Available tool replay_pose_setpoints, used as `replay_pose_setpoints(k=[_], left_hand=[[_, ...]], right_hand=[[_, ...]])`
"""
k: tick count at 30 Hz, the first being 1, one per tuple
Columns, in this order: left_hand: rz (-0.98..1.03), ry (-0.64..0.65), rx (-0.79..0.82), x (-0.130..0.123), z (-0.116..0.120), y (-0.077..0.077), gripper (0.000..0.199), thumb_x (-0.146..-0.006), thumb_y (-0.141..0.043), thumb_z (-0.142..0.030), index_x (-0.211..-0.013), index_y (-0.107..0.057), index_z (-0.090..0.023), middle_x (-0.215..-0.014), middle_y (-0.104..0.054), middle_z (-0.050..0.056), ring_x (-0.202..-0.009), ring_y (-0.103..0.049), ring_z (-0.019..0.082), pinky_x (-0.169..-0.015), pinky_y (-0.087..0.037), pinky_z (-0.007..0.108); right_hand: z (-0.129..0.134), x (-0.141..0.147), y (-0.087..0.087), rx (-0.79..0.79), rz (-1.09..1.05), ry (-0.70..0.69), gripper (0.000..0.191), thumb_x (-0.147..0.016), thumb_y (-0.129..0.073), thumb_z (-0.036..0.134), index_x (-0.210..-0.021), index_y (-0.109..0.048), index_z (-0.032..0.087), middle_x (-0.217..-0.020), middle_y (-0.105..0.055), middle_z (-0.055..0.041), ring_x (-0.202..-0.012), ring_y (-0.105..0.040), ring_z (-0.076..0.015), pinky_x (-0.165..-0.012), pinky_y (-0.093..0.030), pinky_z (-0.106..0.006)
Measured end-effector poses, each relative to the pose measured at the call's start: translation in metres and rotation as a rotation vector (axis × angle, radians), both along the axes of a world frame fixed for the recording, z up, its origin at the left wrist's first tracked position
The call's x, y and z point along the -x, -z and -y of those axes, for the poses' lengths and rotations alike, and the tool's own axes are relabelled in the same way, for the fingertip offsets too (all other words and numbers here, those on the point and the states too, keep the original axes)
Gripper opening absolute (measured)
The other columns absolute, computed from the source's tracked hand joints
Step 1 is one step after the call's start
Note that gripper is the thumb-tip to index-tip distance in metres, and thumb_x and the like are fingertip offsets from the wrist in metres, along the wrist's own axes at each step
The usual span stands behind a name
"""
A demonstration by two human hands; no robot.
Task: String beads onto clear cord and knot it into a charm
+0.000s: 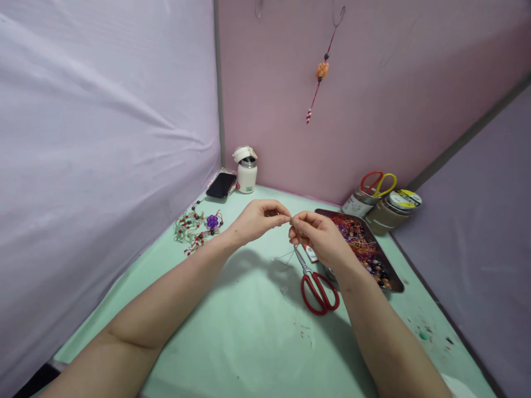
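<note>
Above the mid table, my left hand [262, 221] and my right hand [318, 235] meet with their fingertips almost touching, each closed in a pinch. Between them is a thin greenish thread, and a fine loose end of thread [286, 256] hangs below. The exact pinch point is too small to make out. Just under my right hand lie scissors with red handles [321, 293], their blades pointing up toward my fingers. Behind my right wrist a dark tray [390, 260] holds tangled red and purple cords [357, 237] and round beads [382, 273].
Left lie beaded strings [193, 226] with a purple bead cluster [212, 222]. Behind are a phone [222, 185] and a white bottle [247, 178]. Back right stand a container [357, 203] with scissors and a lidded jar [385, 216]. A beaded cord [322, 70] hangs on the wall.
</note>
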State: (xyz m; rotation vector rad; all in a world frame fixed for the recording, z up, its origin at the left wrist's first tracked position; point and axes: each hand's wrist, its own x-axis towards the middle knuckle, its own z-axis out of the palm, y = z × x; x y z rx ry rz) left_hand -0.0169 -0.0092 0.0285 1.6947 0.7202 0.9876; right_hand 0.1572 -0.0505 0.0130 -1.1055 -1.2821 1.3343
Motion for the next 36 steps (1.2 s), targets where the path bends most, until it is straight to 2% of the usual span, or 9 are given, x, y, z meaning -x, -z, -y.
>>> replay_pose_setpoints(k=[9,19,25,29,32,36], left_hand=[[0.033,-0.003,-0.004,-0.001,-0.0012,0.0031,0.01,-0.072,-0.069,-0.022,-0.077,-0.072,-0.014,-0.077,-0.068,0.004,-0.073,-0.06,0.013,-0.069,-0.047,0.027],[0.002,0.057,-0.069,0.0009,-0.0008,0.0,0.008,-0.073,-0.069,-0.02,-0.077,-0.073,-0.014,-0.08,-0.067,0.005,-0.075,-0.059,0.013,-0.071,-0.047,0.027],[-0.004,0.087,-0.084,0.002,0.0,-0.0014,0.009,-0.074,-0.068,-0.022,-0.076,-0.071,-0.014,-0.078,-0.066,0.004,-0.074,-0.058,0.012,-0.071,-0.047,0.027],[0.003,0.076,-0.04,0.0023,0.0006,-0.0025,0.011,-0.074,-0.067,-0.024,-0.076,-0.069,-0.014,-0.077,-0.065,0.004,-0.074,-0.058,0.013,-0.072,-0.047,0.028],[0.007,0.055,-0.015,0.0029,0.0002,-0.0029,0.01,-0.074,-0.067,-0.024,-0.076,-0.068,-0.014,-0.077,-0.066,0.004,-0.074,-0.058,0.013,-0.071,-0.046,0.028],[-0.017,0.017,-0.015,0.0033,-0.0001,-0.0038,0.009,-0.072,-0.067,-0.023,-0.075,-0.068,-0.014,-0.075,-0.065,0.003,-0.071,-0.055,0.012,-0.068,-0.044,0.026]], right_hand=[[0.0006,0.0004,-0.0028,0.041,-0.007,-0.027,0.028,-0.074,-0.073,0.043,-0.077,-0.062,0.018,-0.065,-0.065,-0.0003,-0.054,-0.055,-0.0096,-0.053,-0.043,-0.024],[-0.0022,-0.0076,-0.0013,0.14,-0.106,-0.181,0.027,-0.074,-0.075,0.041,-0.072,-0.062,0.017,-0.063,-0.062,0.0014,-0.049,-0.049,-0.0059,-0.055,-0.043,-0.023],[-0.0013,-0.0073,-0.0012,0.161,-0.112,-0.198,0.029,-0.073,-0.076,0.043,-0.074,-0.062,0.017,-0.064,-0.061,0.0017,-0.051,-0.05,-0.0061,-0.057,-0.046,-0.023],[-0.0024,-0.0065,-0.0004,0.08,-0.095,-0.138,0.026,-0.074,-0.074,0.044,-0.076,-0.064,0.02,-0.073,-0.064,-0.0005,-0.066,-0.059,-0.0108,-0.072,-0.051,-0.028],[-0.0035,-0.0061,0.0014,-0.066,-0.026,-0.041,0.023,-0.077,-0.07,0.044,-0.078,-0.066,0.021,-0.084,-0.067,-0.0021,-0.084,-0.061,-0.0154,-0.087,-0.049,-0.034],[-0.0019,-0.0044,0.002,-0.176,0.17,0.013,0.02,-0.075,-0.071,0.039,-0.082,-0.066,0.022,-0.086,-0.066,-0.0016,-0.084,-0.059,-0.0165,-0.084,-0.047,-0.033]])
